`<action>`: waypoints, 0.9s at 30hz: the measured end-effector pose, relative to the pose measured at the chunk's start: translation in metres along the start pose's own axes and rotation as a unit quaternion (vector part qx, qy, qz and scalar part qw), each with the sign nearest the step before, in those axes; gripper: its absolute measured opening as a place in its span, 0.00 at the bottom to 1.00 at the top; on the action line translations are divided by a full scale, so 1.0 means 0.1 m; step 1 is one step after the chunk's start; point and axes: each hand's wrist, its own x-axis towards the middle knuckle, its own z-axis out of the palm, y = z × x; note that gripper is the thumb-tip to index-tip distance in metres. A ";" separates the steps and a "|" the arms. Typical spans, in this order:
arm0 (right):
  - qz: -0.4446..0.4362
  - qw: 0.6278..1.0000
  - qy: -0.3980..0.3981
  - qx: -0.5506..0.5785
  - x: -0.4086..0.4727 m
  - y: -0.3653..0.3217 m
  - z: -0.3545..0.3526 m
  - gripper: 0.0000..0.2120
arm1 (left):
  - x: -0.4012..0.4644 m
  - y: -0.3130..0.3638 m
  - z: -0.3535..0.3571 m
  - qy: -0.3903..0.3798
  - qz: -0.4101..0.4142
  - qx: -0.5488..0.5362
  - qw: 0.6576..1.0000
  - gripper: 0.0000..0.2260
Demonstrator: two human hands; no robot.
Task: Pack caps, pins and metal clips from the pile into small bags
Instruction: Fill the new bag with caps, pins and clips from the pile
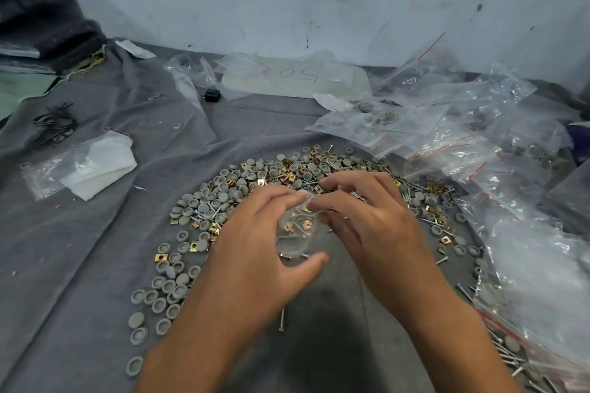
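Observation:
A curved pile (242, 188) of grey round caps, gold metal clips and thin metal pins lies on the grey cloth (79, 265). Both hands meet above its middle. My left hand (255, 252) holds a small clear bag (297, 233) from the left, fingers on its top edge and thumb below it. My right hand (360, 217) pinches the bag's top edge from the right. Gold clips and pins show through the plastic.
Several clear zip bags with red strips (447, 143) lie heaped at the right, some with parts inside. A crumpled bag with white paper (86, 166) lies left. A black bundle of ties (54, 124) sits far left. A wall stands behind.

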 end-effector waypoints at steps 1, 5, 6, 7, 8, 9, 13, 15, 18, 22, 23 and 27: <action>-0.003 1.000 0.011 0.018 0.01 0.01 -0.02 0.07 | 0.00 0.00 -0.01 0.005 0.016 0.003 1.000 0.25; 0.023 0.988 0.052 0.141 0.05 0.01 -0.17 0.03 | 0.03 -0.02 -0.09 0.111 0.029 -0.062 0.991 0.13; 0.037 0.983 0.060 0.168 0.05 0.00 -0.20 0.02 | 0.03 -0.03 -0.09 0.130 0.004 -0.111 0.985 0.11; 0.055 0.976 0.065 0.199 0.04 0.00 -0.23 0.03 | 0.03 -0.03 -0.09 0.138 -0.029 -0.175 0.974 0.10; 0.081 0.965 0.062 0.240 0.03 -0.01 -0.25 0.05 | 0.03 -0.04 -0.09 0.137 -0.060 -0.243 0.958 0.12; 0.109 0.951 0.052 0.286 0.02 0.00 -0.26 0.07 | 0.03 -0.04 -0.09 0.131 -0.087 -0.300 0.941 0.13; 0.173 0.911 0.026 0.373 -0.07 0.04 -0.25 0.11 | 0.05 -0.06 -0.10 0.089 -0.117 -0.369 0.917 0.14; 0.187 0.896 0.035 0.402 -0.09 0.04 -0.24 0.10 | 0.05 -0.06 -0.09 0.078 -0.116 -0.384 0.913 0.15; 0.197 0.876 0.045 0.437 -0.11 0.04 -0.21 0.08 | 0.06 -0.02 -0.05 0.069 -0.101 -0.385 0.915 0.16; 0.197 0.848 0.025 0.491 -0.10 0.01 -0.18 0.16 | 0.07 0.01 -0.04 0.072 -0.079 -0.393 0.913 0.12; 0.197 0.848 0.019 0.492 -0.09 0.00 -0.18 0.18 | 0.07 0.01 -0.05 0.070 -0.075 -0.392 0.914 0.12; 0.199 0.852 0.022 0.483 -0.08 -0.05 -0.20 0.15 | 0.07 0.02 -0.05 0.075 -0.072 -0.376 0.921 0.12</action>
